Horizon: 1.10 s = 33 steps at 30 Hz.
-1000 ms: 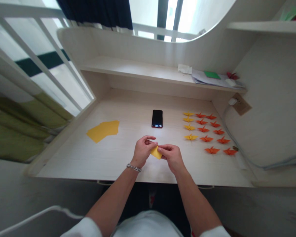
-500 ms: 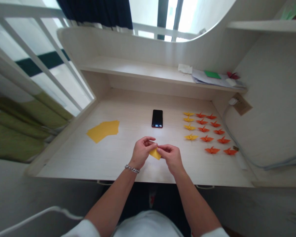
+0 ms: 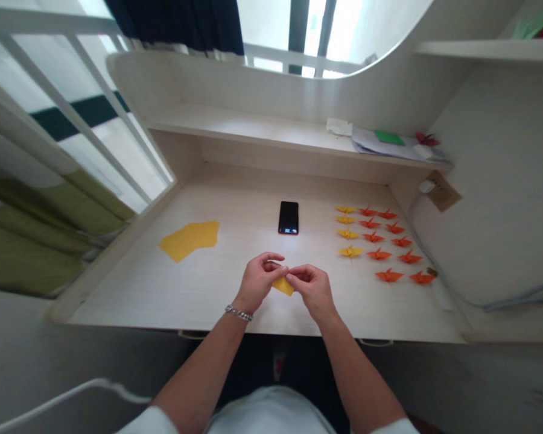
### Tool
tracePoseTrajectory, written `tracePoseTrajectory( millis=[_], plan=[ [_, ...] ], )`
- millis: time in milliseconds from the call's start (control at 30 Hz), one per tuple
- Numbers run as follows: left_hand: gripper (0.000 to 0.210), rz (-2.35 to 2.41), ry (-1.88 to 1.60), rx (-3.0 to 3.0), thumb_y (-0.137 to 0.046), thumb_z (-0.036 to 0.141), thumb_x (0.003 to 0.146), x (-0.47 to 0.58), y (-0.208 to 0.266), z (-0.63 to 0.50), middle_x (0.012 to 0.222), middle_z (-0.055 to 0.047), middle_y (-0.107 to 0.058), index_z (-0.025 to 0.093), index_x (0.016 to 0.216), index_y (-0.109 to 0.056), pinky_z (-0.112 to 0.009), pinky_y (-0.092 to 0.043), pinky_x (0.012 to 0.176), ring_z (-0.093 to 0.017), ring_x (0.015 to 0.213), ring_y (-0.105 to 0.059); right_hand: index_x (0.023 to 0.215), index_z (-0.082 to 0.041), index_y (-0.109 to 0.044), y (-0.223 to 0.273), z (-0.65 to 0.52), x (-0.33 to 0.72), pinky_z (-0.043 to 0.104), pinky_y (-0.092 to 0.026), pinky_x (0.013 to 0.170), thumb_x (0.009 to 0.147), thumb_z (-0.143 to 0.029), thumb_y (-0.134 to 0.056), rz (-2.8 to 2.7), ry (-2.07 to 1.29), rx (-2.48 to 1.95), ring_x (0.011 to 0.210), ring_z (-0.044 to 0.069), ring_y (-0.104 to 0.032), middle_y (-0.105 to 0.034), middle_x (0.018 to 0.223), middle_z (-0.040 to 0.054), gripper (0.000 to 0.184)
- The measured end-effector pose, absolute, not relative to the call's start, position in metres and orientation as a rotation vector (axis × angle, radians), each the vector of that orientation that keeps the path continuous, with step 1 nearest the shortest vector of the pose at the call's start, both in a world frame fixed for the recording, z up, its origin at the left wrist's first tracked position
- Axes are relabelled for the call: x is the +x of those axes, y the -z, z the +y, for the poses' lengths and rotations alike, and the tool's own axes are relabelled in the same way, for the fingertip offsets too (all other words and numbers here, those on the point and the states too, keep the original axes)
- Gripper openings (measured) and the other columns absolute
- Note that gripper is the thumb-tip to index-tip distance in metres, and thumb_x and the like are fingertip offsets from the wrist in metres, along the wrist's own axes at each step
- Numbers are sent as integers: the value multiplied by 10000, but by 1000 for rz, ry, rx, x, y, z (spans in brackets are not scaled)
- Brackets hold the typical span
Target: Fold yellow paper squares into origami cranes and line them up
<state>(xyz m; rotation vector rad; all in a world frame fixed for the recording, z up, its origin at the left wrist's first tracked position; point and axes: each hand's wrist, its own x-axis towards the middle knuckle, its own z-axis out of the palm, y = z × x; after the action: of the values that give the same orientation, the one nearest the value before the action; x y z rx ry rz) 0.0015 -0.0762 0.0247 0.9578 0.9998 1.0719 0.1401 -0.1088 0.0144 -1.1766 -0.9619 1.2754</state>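
Note:
A small piece of folded yellow paper is held between both hands above the front middle of the desk. My left hand pinches its upper left part between thumb and fingers. From the other side my right hand grips the upper right edge, its thumb and fingertips close to the left thumb. The paper's lower corner points toward me, and the fingers hide its top part. To the right, several yellow paper cranes and orange paper cranes stand in columns.
Flat yellow paper sheets lie overlapping on the left of the desk. A black phone rests beyond my hands. Papers and a green sheet lie on the back shelf. A cable runs along the right wall.
Both hands stay together on the yellow paper with only slight finger shifts. My left wrist has moved a little to the left and down.

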Motion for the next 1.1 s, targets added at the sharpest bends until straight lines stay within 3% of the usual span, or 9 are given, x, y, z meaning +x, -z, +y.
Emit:
tracePoseTrajectory(
  millis=[367, 700, 1100],
  plan=[
    [381, 977, -1057, 951, -792, 266, 616, 4, -22, -76, 756, -61, -703, 127, 931, -629, -291, -518, 648, -179, 695, -659, 804, -168, -667, -9, -103, 145, 281, -507, 565, 614, -333, -791, -935, -1260, -1184, 571, 155, -619, -677, 637, 15, 280],
    [414, 1100, -1049, 971, -815, 235, 545, 8, -24, -70, 622, -10, -660, 136, 880, -593, -269, -505, 569, -156, 577, -626, 794, -155, -665, -10, -99, 149, 296, -526, 564, 563, -374, -808, -845, -1448, -1185, 627, 174, -643, -684, 684, 24, 349],
    [398, 1108, -1079, 940, -800, 245, 560, 12, -16, -67, 640, -17, -666, 132, 886, -600, -264, -500, 562, -151, 570, -626, 726, -178, -603, 1, -92, 146, 276, -507, 533, 531, -318, -822, -810, -1379, -1125, 536, 132, -582, -622, 600, -24, 325]
  ],
)
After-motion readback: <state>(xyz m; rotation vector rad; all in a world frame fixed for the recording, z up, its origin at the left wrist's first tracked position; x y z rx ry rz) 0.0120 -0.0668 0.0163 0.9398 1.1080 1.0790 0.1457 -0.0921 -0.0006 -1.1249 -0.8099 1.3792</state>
